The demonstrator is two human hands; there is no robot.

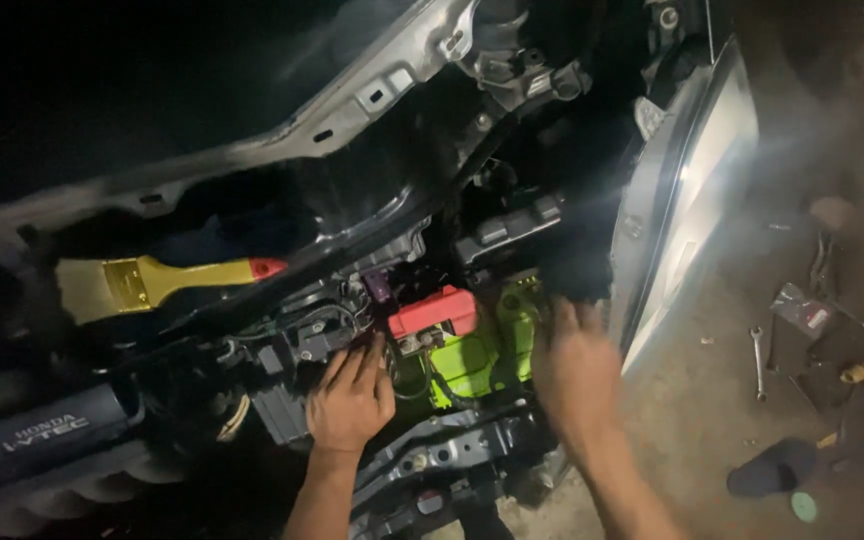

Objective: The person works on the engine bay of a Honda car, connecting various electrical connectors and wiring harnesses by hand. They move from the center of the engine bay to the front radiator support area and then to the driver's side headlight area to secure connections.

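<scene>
Down in the dark engine bay, the green battery is my landmark, sitting low between both hands under its red terminal cover. It looks heavy, rigid and slick-sided; I judge the bottom edges the best hold. My left hand lies flat and spread just beside its left end, on the cables. My right hand is blurred at its right end; whether that grip is closed I cannot tell. A yellow-handled brush rests well left.
</scene>
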